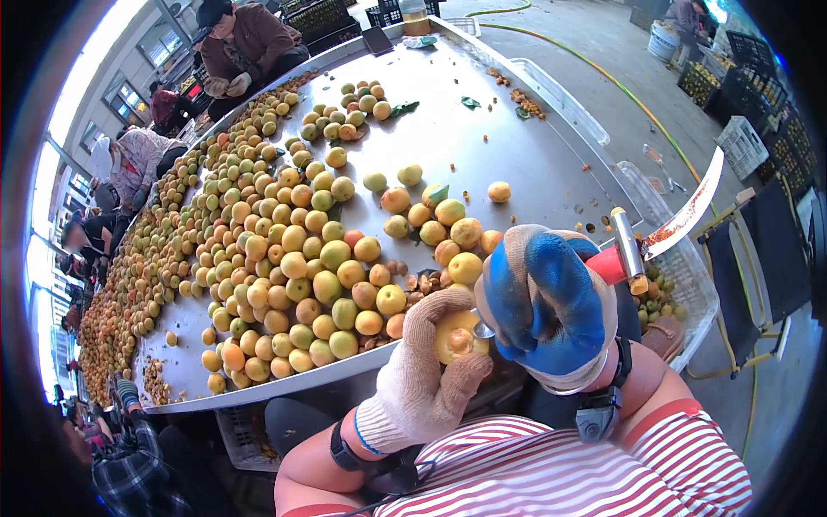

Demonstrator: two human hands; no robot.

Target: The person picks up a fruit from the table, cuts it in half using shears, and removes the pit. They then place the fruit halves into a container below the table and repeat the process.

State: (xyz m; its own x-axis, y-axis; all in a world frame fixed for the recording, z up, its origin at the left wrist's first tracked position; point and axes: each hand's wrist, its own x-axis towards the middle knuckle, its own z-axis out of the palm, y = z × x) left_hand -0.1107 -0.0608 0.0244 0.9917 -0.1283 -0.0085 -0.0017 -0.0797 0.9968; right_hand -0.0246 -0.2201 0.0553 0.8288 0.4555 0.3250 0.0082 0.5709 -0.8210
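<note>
Fig.: head view. Fruit (457,336) sits at centre in my L hand (422,379), fingers curled tight round it; its top looks cut open. My R hand (547,302), at 3 o'clock of it, is fisted on knife (680,220), blade toward 2 o'clock. Progress, est.: early. Big heap (284,258) of whole pcs lies on table (482,138) at 10 o'clock, with few pits (413,280) nr edge.

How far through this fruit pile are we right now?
Done: only a small heap of brown bits, possibly pits, lies near the edge of the table. In hand: the left hand holds one yellow fruit while the right hand, holding a red-handled knife, works a metal tip into it. Left: the great spread of whole fruit across the table, so most remains.
</note>
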